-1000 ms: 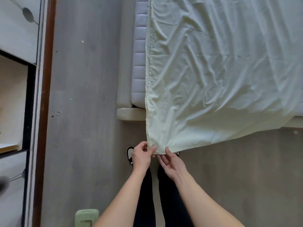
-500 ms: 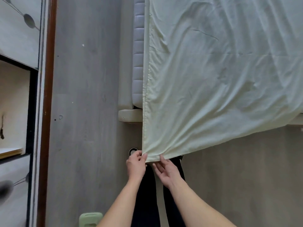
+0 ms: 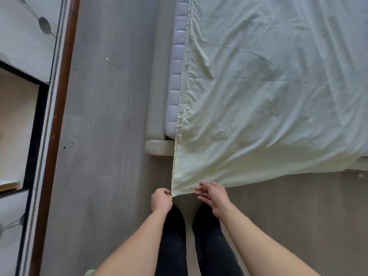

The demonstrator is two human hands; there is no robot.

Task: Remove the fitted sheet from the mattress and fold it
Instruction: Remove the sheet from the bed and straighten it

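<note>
A pale green fitted sheet (image 3: 268,96) lies spread over the mattress (image 3: 176,76) and hangs off the foot of the bed toward me. Its near left corner is pinched in my left hand (image 3: 161,199), fingers closed on the fabric. My right hand (image 3: 213,196) sits just right of that corner at the sheet's lower edge, fingers spread and loosely curled, touching or almost touching the hem without a clear grip. The quilted white side of the mattress shows bare along the sheet's left edge.
The bed frame's padded corner (image 3: 159,148) juts out left of the sheet. Grey floor (image 3: 109,136) runs between the bed and a cabinet with a brown edge (image 3: 53,136) on the left. My legs in dark trousers (image 3: 173,246) stand below the hands.
My right hand has let go of the sheet's edge and shifted right, fingers opening. The left hand keeps its pinch on the corner, and the sheet lies smoother over the bed.
</note>
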